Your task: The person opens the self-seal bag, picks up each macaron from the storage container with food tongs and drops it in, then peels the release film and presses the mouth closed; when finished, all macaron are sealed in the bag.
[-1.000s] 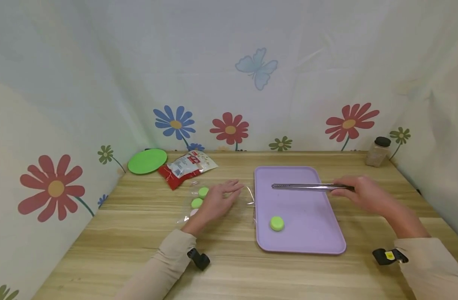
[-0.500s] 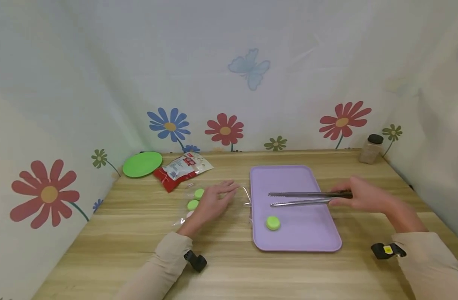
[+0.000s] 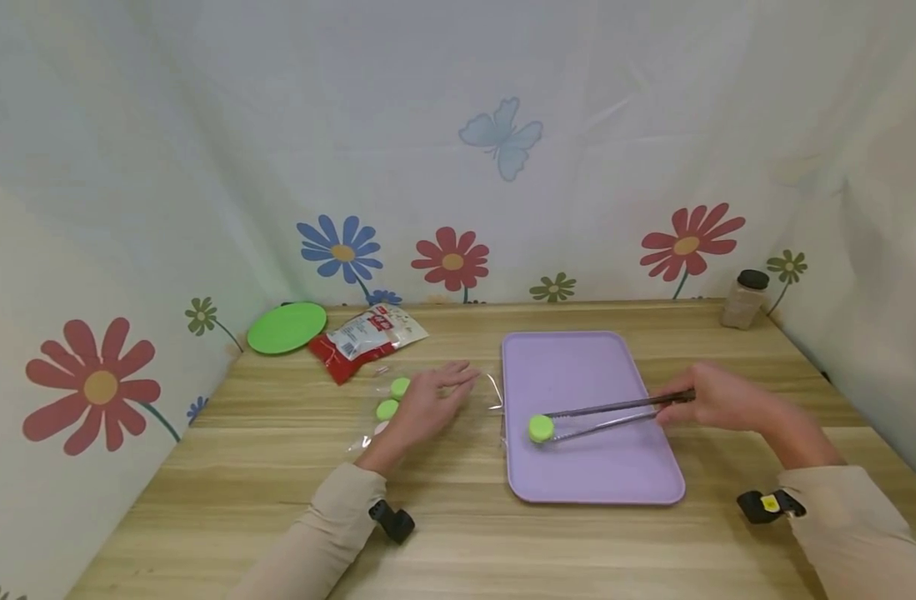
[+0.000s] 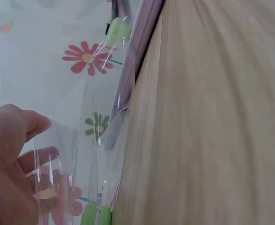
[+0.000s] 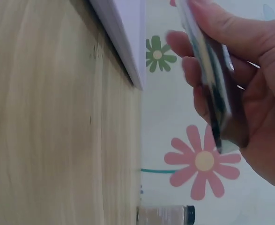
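Note:
My right hand (image 3: 716,400) grips metal tongs (image 3: 608,408) at their hinged end. The tongs' serrated tips meet a green macaron (image 3: 541,428) over the purple tray (image 3: 578,479); whether they pinch it firmly I cannot tell. In the right wrist view, fingers and thumb wrap the tongs (image 5: 217,89). My left hand (image 3: 431,404) lies over a clear plastic package (image 3: 366,433) left of the tray, fingers spread and loosely bent. Inside it show green macarons (image 3: 387,409) and a pale one (image 3: 381,427); the hand hides others. The left wrist view has its fingers (image 4: 46,153) against the clear film (image 4: 88,140).
A red and white food bag (image 3: 367,340) and a green plate (image 3: 287,327) lie at the back left of the wooden table (image 3: 458,542). At the back right stands a jar (image 3: 744,300) with a black lid. A flowered cloth backdrop (image 3: 578,167) encloses the table.
The tongs have spread apart and come down toward the near left of the tray, where their tips now meet the green macaron. My left hand stays over the package.

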Demonstrator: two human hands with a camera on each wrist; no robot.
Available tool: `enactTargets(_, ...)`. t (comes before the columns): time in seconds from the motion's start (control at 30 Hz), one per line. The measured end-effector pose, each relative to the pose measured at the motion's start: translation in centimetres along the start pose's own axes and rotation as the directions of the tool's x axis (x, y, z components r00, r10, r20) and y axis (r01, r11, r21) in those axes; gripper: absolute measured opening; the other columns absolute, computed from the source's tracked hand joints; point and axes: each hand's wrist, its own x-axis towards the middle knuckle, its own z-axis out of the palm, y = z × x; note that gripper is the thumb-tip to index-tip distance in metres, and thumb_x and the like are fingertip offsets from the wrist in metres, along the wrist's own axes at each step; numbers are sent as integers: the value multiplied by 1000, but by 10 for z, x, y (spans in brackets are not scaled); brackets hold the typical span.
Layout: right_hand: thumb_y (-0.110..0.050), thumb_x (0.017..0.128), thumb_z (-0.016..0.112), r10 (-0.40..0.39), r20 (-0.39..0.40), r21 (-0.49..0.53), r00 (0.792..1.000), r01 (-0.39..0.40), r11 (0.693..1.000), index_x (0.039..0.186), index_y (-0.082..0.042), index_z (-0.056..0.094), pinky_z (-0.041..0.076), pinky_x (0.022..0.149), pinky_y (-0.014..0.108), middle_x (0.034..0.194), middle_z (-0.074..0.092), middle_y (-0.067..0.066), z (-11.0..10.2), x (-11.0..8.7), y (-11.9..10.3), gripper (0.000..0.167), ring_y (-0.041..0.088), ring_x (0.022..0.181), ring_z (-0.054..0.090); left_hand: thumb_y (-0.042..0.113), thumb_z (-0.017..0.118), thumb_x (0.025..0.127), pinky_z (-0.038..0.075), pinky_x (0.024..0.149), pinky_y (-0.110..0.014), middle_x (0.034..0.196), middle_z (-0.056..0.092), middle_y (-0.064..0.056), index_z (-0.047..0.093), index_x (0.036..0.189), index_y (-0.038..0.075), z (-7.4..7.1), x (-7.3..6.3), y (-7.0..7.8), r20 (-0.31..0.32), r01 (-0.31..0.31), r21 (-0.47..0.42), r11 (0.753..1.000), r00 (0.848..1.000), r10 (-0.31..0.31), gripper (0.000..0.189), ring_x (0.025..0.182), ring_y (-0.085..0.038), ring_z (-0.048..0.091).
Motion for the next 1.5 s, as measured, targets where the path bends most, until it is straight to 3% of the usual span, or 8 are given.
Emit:
enactTargets(0.23,-26,87,80,28,-144,-61,989,-37,997,103,-4,78,42,53,23,80,69,-7,11,22,-22,28,5,62,52,23,58,103,33,115,-42,144,53,-7,68,130,13,-3,1,0,35,32,16,999,999,-32,30,140,-25,43)
enactTargets(0.43,-31,88,79,-36,-80,-103,996,27,994,110,-1,77,49,61,24,100,75,7,25,53,-48,38,6,77,63,28,62,101,35,114,-44,145,54,-2,70,129,17,-14,2,-1,64,121,-78,990,991,-116,31,138,-20,45)
enactTargets(0.53,-28,88,79,-86,-48,-88,995,82,993,110,-3,77,46,58,23,95,75,2,33,72,-61,33,6,71,60,30,63,100,35,114,-47,145,54,-1,71,127,17,-19,3,1,89,167,-146,975,984,-155,31,139,-21,44)
enactTargets(0.67,-24,87,79,-165,-15,-34,986,164,986,106,-2,78,40,52,21,85,72,-4,44,94,-76,29,6,62,53,30,65,99,36,112,-48,146,54,-6,70,128,15,-20,3,2,133,155,-151,976,982,-135,33,139,-23,44)
enactTargets(0.83,-22,86,81,-225,25,7,974,225,974,102,-4,79,43,54,21,82,72,-7,56,111,-85,24,4,63,53,23,65,99,37,112,-48,146,52,-12,69,127,8,-17,3,0,158,118,-134,984,983,-96,32,139,-28,44)
enactTargets(1.07,-22,86,81,-231,49,24,972,230,973,103,-3,79,45,55,21,82,72,-8,64,115,-83,26,2,64,53,25,64,100,37,112,-47,147,51,-13,70,126,8,-13,1,-5,197,99,-95,991,977,-79,32,139,-28,45)
enactTargets(1.27,-25,89,78,-180,69,29,981,179,983,110,-2,76,47,59,22,86,71,-6,62,114,-86,31,6,67,56,27,66,98,38,112,-47,144,54,-14,73,123,11,-13,1,-6,166,73,-47,996,984,-65,30,137,-28,47)
enactTargets(1.5,-24,89,78,-163,8,22,987,163,986,106,-6,77,44,57,22,85,70,-6,42,91,-71,24,8,66,55,23,67,98,35,114,-47,144,54,-15,75,120,12,-14,1,-3,152,63,-30,998,987,-57,26,139,-30,44)
